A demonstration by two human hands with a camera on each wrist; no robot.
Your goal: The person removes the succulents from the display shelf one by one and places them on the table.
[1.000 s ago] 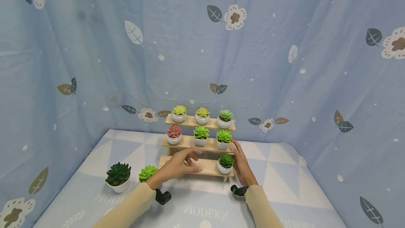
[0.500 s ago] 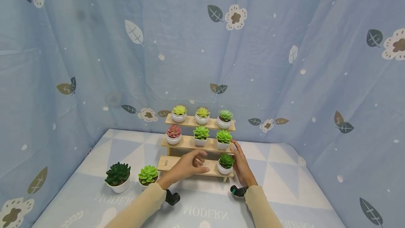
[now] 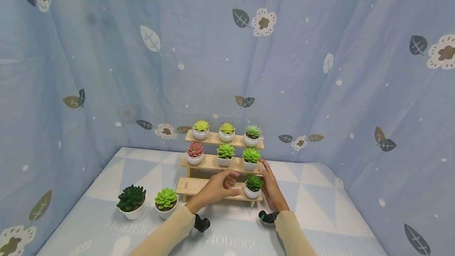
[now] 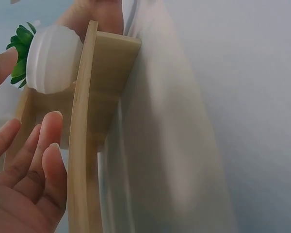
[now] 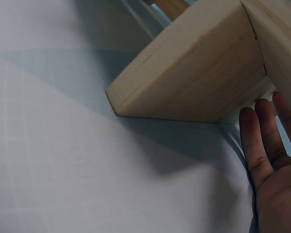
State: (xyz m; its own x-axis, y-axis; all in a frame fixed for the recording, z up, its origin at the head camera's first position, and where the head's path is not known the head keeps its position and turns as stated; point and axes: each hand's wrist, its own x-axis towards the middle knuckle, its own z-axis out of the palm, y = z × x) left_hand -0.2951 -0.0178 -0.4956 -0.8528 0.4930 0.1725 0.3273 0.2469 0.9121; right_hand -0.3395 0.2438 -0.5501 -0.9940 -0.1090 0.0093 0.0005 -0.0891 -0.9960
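A three-tier wooden stand [image 3: 192, 185] holds small potted succulents. My left hand [image 3: 217, 188] is over the bottom shelf with loosely bent fingers and nothing in them. Just to its right, a dark green succulent in a white pot [image 3: 252, 192] sits at the shelf's right end; the left wrist view shows this white pot [image 4: 53, 60] beyond my spread fingers. My right hand [image 3: 273, 191] is held along the stand's right side, fingers extended upward beside the shelves. In the right wrist view, its fingers [image 5: 256, 145] are right by the stand's wooden leg [image 5: 194, 73].
Left of the stand, a large dark green succulent [image 3: 131, 198] and a bright green one [image 3: 166, 200] stand in white pots on the patterned tablecloth [image 3: 313, 192]. A red succulent [image 3: 195, 150] is on the middle shelf. A blue curtain [image 3: 284, 70] hangs behind.
My left hand has moved right along the bottom shelf, closer to the dark green succulent at its end. The right hand keeps its place beside the stand.
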